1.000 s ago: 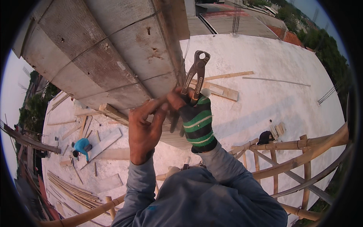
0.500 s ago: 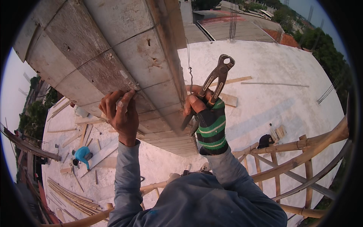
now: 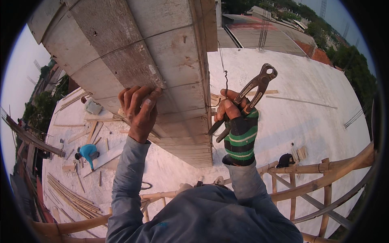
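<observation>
A tall boarded column form (image 3: 184, 139), bound with thin tie wire, rises in front of me. My bare left hand (image 3: 139, 113) has its fingers hooked over the lower end of a weathered board (image 3: 117, 44) on the form's face. To the right of the form, my right hand (image 3: 240, 129), in a green-and-black striped fingerless glove, is closed around end-cutting pincers (image 3: 259, 83). Their jaws point up and right, and the handle ends stick out below the hand. A dark twisted wire (image 3: 226, 77) hangs down to the right thumb and forefinger; whether they pinch it, I cannot tell.
Bamboo scaffold rails (image 3: 316, 178) cross below me on the right. Far down on the pale slab (image 3: 291, 121), a person in blue (image 3: 87, 152) crouches beside a long board. Bamboo poles (image 3: 73, 196) lie at lower left. Rebar (image 3: 264, 30) stands at the slab's far edge.
The form and both hands now sit further right in the picture. The pincers lean more to the right. My left hand stays on the board's end, and my right hand still holds the pincers.
</observation>
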